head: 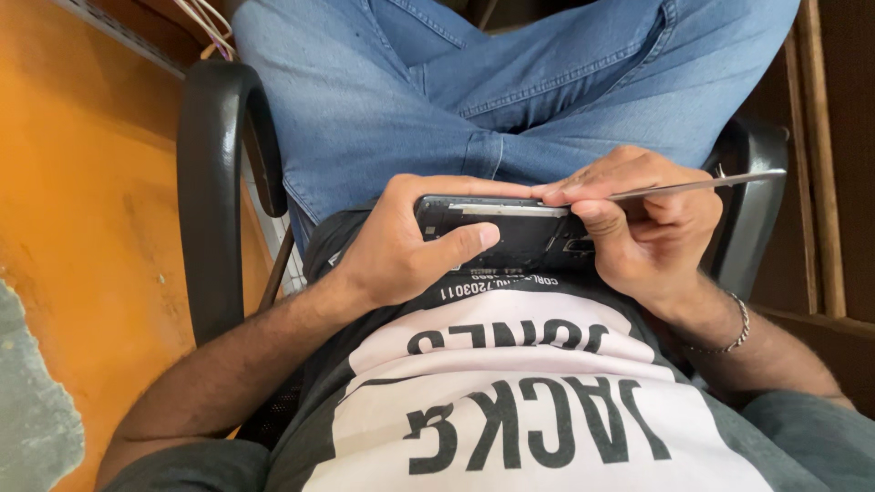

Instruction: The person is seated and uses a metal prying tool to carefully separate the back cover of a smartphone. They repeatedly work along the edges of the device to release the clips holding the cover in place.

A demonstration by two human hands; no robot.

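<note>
**Quick count from the head cam**

Here's what I can count on my feed: two hands, left [392, 251] and right [647, 223]. One phone [497, 230], opened up, between them. One thin metal tool [693, 185] in the right one. One bracelet [734, 333] on that wrist. Two chair armrests, one [211, 182] on the left side, one [749, 182] on the right. One bunch of wires [211, 23] up top, strands too tangled to count.

Matt black plastic phone [510, 232]; thin shiny metal tool [702, 185]; glossy black chair armrest [214, 182]
</note>
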